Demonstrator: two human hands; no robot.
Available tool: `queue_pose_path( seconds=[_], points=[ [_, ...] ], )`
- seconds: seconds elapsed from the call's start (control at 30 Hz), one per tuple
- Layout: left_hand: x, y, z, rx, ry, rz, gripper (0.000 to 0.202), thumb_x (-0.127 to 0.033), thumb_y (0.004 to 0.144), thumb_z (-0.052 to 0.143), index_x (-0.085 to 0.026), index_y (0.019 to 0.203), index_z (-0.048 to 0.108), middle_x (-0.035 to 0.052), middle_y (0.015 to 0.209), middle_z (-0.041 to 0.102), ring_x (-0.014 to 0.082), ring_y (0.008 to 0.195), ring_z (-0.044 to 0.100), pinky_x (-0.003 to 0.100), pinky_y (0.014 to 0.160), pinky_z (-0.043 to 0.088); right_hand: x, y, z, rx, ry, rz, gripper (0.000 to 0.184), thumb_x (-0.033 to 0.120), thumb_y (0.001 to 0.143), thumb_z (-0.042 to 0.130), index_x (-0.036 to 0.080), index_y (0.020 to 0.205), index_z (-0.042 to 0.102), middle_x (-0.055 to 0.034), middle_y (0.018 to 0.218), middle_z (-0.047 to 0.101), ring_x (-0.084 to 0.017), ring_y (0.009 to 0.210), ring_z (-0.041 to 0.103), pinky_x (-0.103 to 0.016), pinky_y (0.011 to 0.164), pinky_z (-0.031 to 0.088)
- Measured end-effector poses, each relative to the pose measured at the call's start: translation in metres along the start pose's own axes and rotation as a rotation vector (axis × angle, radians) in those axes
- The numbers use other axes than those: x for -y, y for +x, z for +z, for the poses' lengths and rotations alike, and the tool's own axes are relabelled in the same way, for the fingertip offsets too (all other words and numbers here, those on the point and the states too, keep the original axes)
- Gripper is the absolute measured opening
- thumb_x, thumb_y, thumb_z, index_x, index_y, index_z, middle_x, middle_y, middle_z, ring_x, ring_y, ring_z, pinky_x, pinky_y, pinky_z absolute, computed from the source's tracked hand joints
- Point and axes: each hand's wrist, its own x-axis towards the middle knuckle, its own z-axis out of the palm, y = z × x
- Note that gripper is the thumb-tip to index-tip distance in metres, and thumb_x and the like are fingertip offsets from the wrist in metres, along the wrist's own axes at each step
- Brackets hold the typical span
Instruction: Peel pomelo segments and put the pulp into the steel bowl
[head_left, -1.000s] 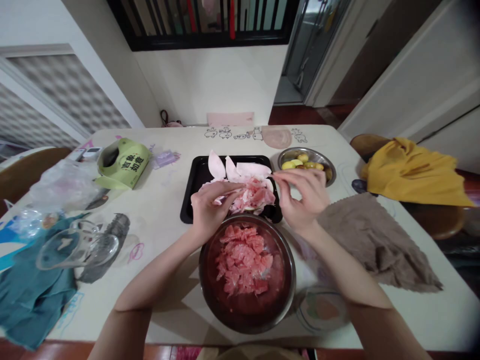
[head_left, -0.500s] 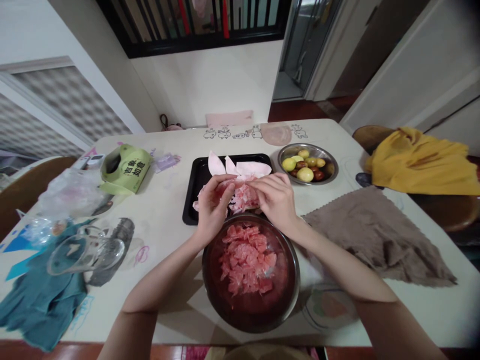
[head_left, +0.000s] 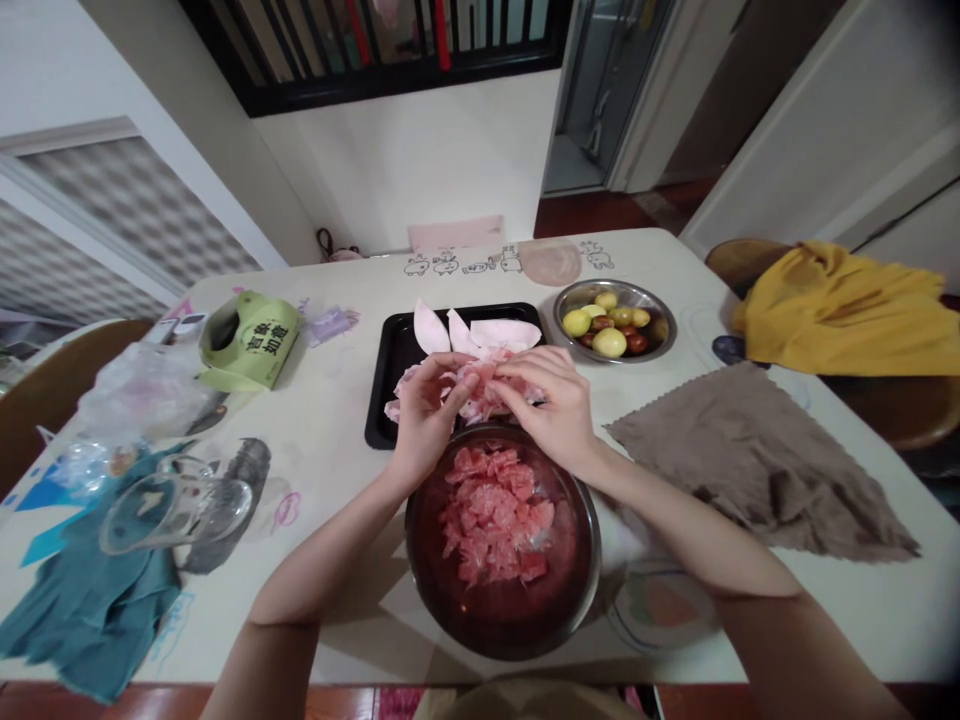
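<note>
Above the near edge of a black tray [head_left: 388, 370], both of my hands meet around a pink pomelo segment [head_left: 480, 380]. My left hand [head_left: 427, 408] is closed on its left side, thumb toward me. Fingers of my right hand [head_left: 553, 400] pinch the right side; the fingertips partly cover the piece. Pale pomelo peel [head_left: 430, 328] and bits of membrane lie in the tray behind and below my hands. Just in front of me stands a metal bowl [head_left: 427, 590] with loose pink pomelo flesh [head_left: 496, 520] heaped in it.
A steel bowl of small yellow and brown fruits [head_left: 609, 343] stands behind my right hand. To the right lies a brown cloth [head_left: 757, 460]. On the left are a glass pitcher [head_left: 172, 505], a teal cloth [head_left: 105, 600], a plastic bag [head_left: 142, 390] and a green wrapper [head_left: 259, 340].
My fingers have shifted slightly on the pomelo segment, the right hand's fingertips curling more inward. The view has tilted a little. The flesh in the bowl looks the same.
</note>
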Motion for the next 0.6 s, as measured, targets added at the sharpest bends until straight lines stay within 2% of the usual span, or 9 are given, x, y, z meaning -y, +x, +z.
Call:
queue_pose_path(
  seconds=[0.1, 0.27, 0.6],
  points=[
    [-0.0001, 0.0025, -0.0023, 0.006, 0.02, 0.067, 0.017, -0.029, 0.089, 0.076, -0.022, 0.102, 0.067, 0.0044, 0.102, 0.071, 0.0141, 0.093, 0.068, 0.027, 0.086, 0.057, 0.0016, 0.0014, -0.0013, -0.016, 0.016, 0.01, 0.004, 0.022, 0.093, 0.071, 0.026, 0.094, 0.073, 0.0016, 0.087, 0.078, -0.018, 0.087, 0.071, -0.038, 0.086, 0.048],
    [-0.0014, 0.0031, -0.0014, 0.011, 0.015, 0.118, 0.013, -0.03, 0.094, 0.07, -0.023, 0.102, 0.063, 0.0033, 0.093, 0.07, 0.0148, 0.089, 0.068, 0.03, 0.086, 0.059, 0.0061, 0.0026, -0.0028, 0.007, 0.038, 0.056, 0.003, 0.027, 0.09, 0.076, 0.027, 0.092, 0.075, 0.0022, 0.087, 0.079, -0.018, 0.085, 0.071, -0.038, 0.084, 0.048],
    [0.0018, 0.001, -0.0006, 0.019, 0.006, 0.04, 0.017, -0.031, 0.096, 0.067, -0.023, 0.11, 0.066, 0.0051, 0.099, 0.072, 0.0138, 0.086, 0.068, 0.028, 0.083, 0.061, 0.0093, 0.0001, -0.0028, 0.008, 0.113, 0.143, 0.006, 0.02, 0.089, 0.076, 0.025, 0.086, 0.074, 0.0021, 0.085, 0.078, -0.017, 0.083, 0.071, -0.038, 0.09, 0.048]
  ],
)
